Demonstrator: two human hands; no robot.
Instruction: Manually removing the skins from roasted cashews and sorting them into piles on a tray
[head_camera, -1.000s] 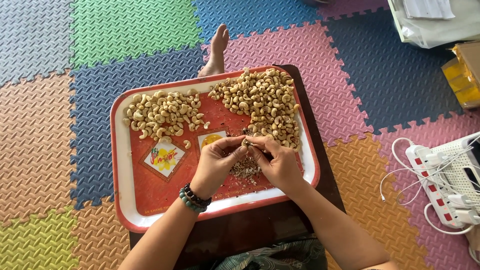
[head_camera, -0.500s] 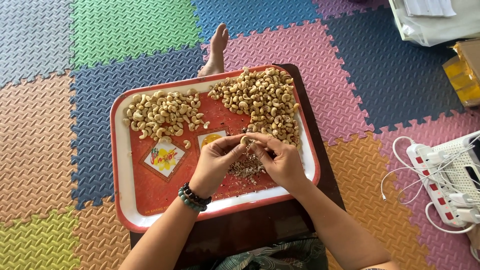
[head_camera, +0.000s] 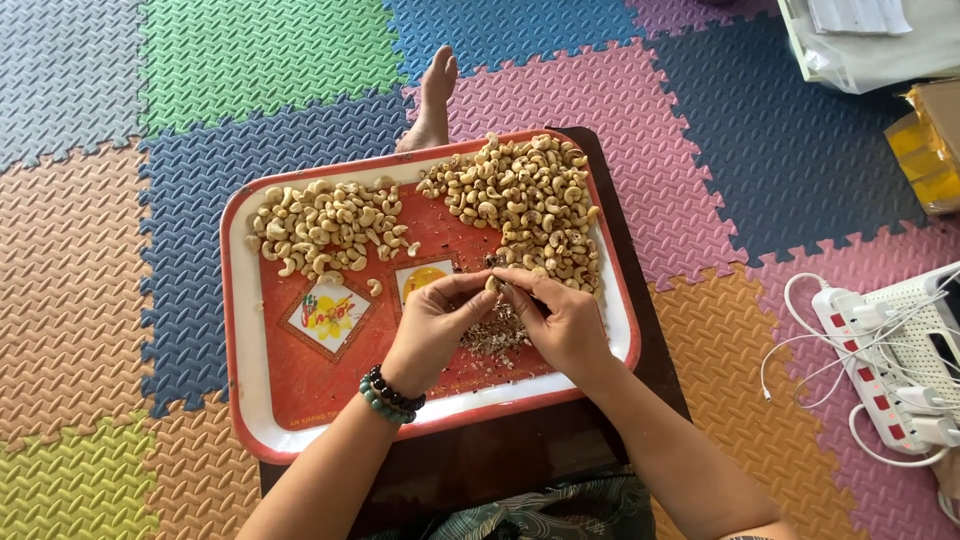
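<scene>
Pinching one cashew between both sets of fingers: left hand and right hand meet over the red tray, fingertips closed tight on the nut. Versus half a second ago, the nut sits lower and more hidden between the thumbs; hands barely shifted otherwise. Reads as the skin being worked off mid-peel. Skin flakes lie piled directly below the hands. Farther out: paler cashew pile on the left, larger pile on the right, tray resting on the dark worktop.
</scene>
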